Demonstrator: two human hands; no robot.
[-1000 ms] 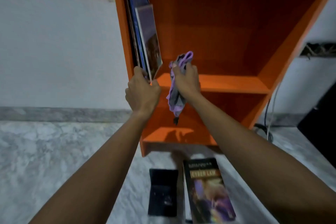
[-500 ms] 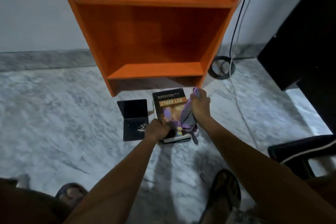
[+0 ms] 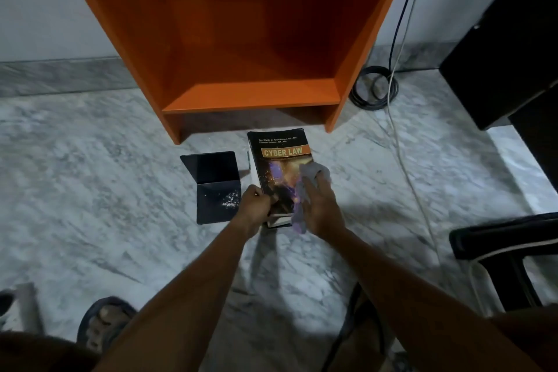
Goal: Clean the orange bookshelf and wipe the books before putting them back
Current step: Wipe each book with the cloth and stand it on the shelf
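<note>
A thick black book titled "CYBER LAW" (image 3: 279, 160) lies on the marble floor in front of the orange bookshelf (image 3: 250, 39). My left hand (image 3: 256, 202) grips the book's near left corner. My right hand (image 3: 321, 205) holds a purple-grey cloth (image 3: 312, 178) pressed on the book's cover at its right side. The shelf's lower compartment holds nothing; its upper shelves are out of frame.
A dark folded case (image 3: 216, 186) with white specks lies on the floor left of the book. Coiled cables (image 3: 374, 87) and a white cord (image 3: 404, 166) run right of the shelf. Black furniture (image 3: 510, 54) and a chair (image 3: 507, 244) stand right. My sandalled foot (image 3: 104, 320) is at lower left.
I moved down from the upper shelf, where my left hand held a standing book, to the floor. Both hands now rest on the Cyber Law book, the cloth laid on its cover.
</note>
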